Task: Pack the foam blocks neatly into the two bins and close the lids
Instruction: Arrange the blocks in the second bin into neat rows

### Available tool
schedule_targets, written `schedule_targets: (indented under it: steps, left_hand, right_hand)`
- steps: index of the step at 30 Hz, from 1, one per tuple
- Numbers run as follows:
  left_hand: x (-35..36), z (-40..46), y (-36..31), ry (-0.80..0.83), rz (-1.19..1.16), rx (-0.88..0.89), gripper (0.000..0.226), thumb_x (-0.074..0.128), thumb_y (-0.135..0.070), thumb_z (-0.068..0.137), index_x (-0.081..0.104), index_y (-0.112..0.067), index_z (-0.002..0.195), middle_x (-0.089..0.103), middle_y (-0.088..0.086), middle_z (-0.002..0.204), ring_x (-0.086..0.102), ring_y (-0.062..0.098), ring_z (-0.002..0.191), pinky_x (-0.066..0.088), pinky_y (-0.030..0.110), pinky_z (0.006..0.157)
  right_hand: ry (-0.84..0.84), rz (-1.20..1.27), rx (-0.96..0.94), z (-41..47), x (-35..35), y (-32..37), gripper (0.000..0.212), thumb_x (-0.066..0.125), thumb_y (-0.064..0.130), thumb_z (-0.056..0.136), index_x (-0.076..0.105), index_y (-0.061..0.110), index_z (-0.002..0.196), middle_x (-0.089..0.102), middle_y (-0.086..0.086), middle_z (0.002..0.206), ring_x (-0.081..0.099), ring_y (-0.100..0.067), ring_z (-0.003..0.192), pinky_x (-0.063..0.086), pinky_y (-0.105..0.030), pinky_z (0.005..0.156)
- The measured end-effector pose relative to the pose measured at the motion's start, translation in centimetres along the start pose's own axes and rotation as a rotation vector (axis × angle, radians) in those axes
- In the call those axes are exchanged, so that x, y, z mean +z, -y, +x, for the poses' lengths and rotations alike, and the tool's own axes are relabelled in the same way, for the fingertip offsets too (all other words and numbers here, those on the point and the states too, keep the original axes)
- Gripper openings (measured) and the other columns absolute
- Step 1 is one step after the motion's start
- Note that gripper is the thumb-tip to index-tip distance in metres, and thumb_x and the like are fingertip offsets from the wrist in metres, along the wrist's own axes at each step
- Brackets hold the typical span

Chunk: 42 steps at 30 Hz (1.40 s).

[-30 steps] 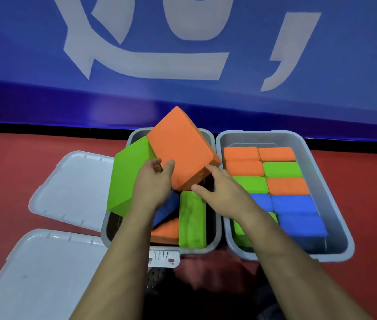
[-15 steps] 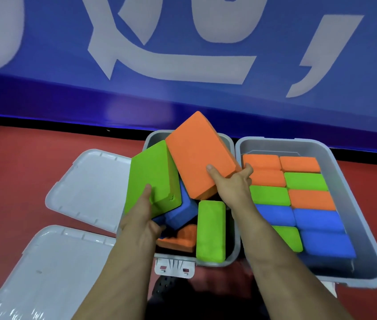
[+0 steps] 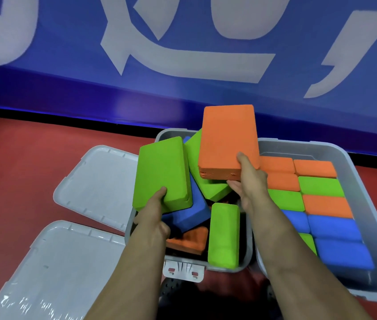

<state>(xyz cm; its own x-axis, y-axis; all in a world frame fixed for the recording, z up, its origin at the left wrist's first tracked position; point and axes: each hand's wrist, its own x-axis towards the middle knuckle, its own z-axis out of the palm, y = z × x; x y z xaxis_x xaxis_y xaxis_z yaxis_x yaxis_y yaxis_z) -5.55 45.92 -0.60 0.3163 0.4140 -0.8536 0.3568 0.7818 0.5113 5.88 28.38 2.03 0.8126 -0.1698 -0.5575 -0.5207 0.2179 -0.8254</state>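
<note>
Two grey bins stand side by side on the red floor. The left bin (image 3: 248, 241) holds a loose jumble of foam blocks: a blue one (image 3: 192, 211), a second green one (image 3: 202, 179), an upright green one (image 3: 224, 239) and an orange one (image 3: 189, 239) low down. My left hand (image 3: 155, 213) grips the near end of a large green block (image 3: 162, 174) lifted above that bin. My right hand (image 3: 249, 181) holds an orange block (image 3: 228, 139) raised over the bin's far side. The right bin (image 3: 365, 192) is packed in neat rows of orange, green and blue blocks.
Two grey lids lie on the floor left of the bins, one further back (image 3: 97, 183) and one nearer (image 3: 53, 271). A blue banner with large white lettering (image 3: 183, 42) rises just behind the bins. A white latch tab (image 3: 183, 271) hangs on the left bin's near wall.
My right hand has turned the orange block from a diagonal tilt to nearly square and lifted it. My left hand has raised the green block higher and leftward, uncovering a second green block beneath.
</note>
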Motion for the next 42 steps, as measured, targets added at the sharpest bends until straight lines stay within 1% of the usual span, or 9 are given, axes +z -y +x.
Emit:
schedule_targets:
  steps: [4, 7, 11, 16, 24, 29, 33, 37, 42]
  left_hand:
    - [0.1, -0.4, -0.5, -0.061, -0.074, 0.119, 0.073, 0.097, -0.025, 0.057, 0.050, -0.014, 0.112, 0.067, 0.011, 0.109, 0.068, 0.031, 0.099, 0.056, 0.054, 0.091]
    - [0.2, 0.2, -0.8, 0.024, -0.101, 0.112, 0.103, 0.099, -0.045, 0.045, 0.054, -0.016, 0.133, 0.072, 0.008, 0.119, 0.071, 0.029, 0.100, 0.059, 0.040, 0.081]
    - [0.5, 0.3, -1.5, 0.101, -0.127, 0.123, 0.049, 0.079, -0.033, 0.084, 0.061, -0.018, 0.128, 0.073, 0.006, 0.117, 0.069, 0.023, 0.100, 0.055, 0.033, 0.076]
    - [0.7, 0.0, -1.7, 0.221, -0.219, 0.170, 0.043, 0.068, -0.032, 0.095, 0.063, -0.016, 0.135, 0.071, 0.004, 0.128, 0.067, 0.020, 0.114, 0.057, 0.034, 0.082]
    - [1.6, -0.4, -2.0, 0.258, -0.238, 0.188, 0.045, 0.070, -0.032, 0.094, 0.062, -0.017, 0.137, 0.070, 0.002, 0.128, 0.067, 0.018, 0.109, 0.056, 0.035, 0.086]
    - [1.6, 0.3, -1.6, 0.285, -0.187, 0.109, 0.020, 0.064, -0.036, 0.099, 0.066, -0.020, 0.111, 0.069, 0.002, 0.110, 0.066, 0.015, 0.094, 0.053, 0.037, 0.088]
    - [1.8, 0.6, -1.1, 0.269, -0.222, 0.081, 0.026, 0.064, -0.037, 0.099, 0.065, -0.017, 0.115, 0.068, 0.005, 0.117, 0.065, 0.019, 0.099, 0.051, 0.039, 0.093]
    - [2.1, 0.5, -1.3, 0.220, -0.267, 0.105, 0.047, 0.068, -0.033, 0.097, 0.058, -0.014, 0.138, 0.065, 0.007, 0.132, 0.064, 0.023, 0.111, 0.054, 0.041, 0.086]
    - [2.4, 0.3, -1.7, 0.052, -0.275, 0.328, 0.064, 0.079, -0.013, 0.088, 0.040, -0.012, 0.138, 0.065, 0.006, 0.121, 0.067, 0.018, 0.083, 0.058, 0.049, 0.079]
  right_hand:
    - [0.040, 0.033, 0.031, 0.3, -0.6, 1.3, 0.071, 0.078, 0.044, 0.084, 0.034, 0.017, 0.132, 0.060, -0.005, 0.116, 0.070, -0.026, 0.100, 0.062, -0.041, 0.085]
    - [0.060, 0.011, -0.019, 0.9, -0.5, 1.5, 0.075, 0.079, 0.051, 0.083, 0.031, 0.024, 0.134, 0.060, -0.002, 0.118, 0.069, -0.022, 0.102, 0.062, -0.042, 0.087]
    - [0.096, -0.125, -0.142, 0.7, 0.7, 0.8, 0.096, 0.082, 0.063, 0.065, 0.032, 0.034, 0.141, 0.060, 0.004, 0.127, 0.065, -0.017, 0.111, 0.056, -0.042, 0.098]
    - [0.088, -0.383, -0.289, 0.6, 0.9, 0.3, 0.087, 0.075, 0.062, 0.076, 0.033, 0.042, 0.149, 0.051, 0.001, 0.136, 0.058, -0.022, 0.116, 0.048, -0.042, 0.105]
    - [-0.022, -0.698, -0.165, -0.3, 0.0, 0.6, 0.120, 0.073, 0.073, 0.073, 0.007, 0.021, 0.158, 0.023, -0.014, 0.149, 0.041, -0.037, 0.132, 0.044, -0.050, 0.106]
    - [0.153, -1.034, -0.063, -2.3, -1.2, -1.1, 0.127, 0.073, 0.070, 0.076, 0.000, 0.004, 0.155, 0.014, -0.018, 0.155, 0.034, -0.036, 0.142, 0.038, -0.043, 0.109]
    - [0.343, -1.250, 0.014, -2.8, -2.6, -4.1, 0.125, 0.074, 0.075, 0.071, 0.001, 0.029, 0.161, 0.003, -0.021, 0.162, 0.037, -0.041, 0.143, 0.037, -0.044, 0.113]
    - [0.329, -1.274, -0.035, -2.7, -3.6, -5.4, 0.108, 0.076, 0.073, 0.069, 0.031, 0.026, 0.154, 0.035, -0.014, 0.155, 0.049, -0.033, 0.134, 0.046, -0.039, 0.105]
    - [0.312, -1.270, -0.093, -2.7, -4.1, -3.5, 0.082, 0.077, 0.067, 0.073, 0.051, 0.017, 0.132, 0.064, -0.005, 0.128, 0.061, -0.029, 0.114, 0.052, -0.040, 0.095]
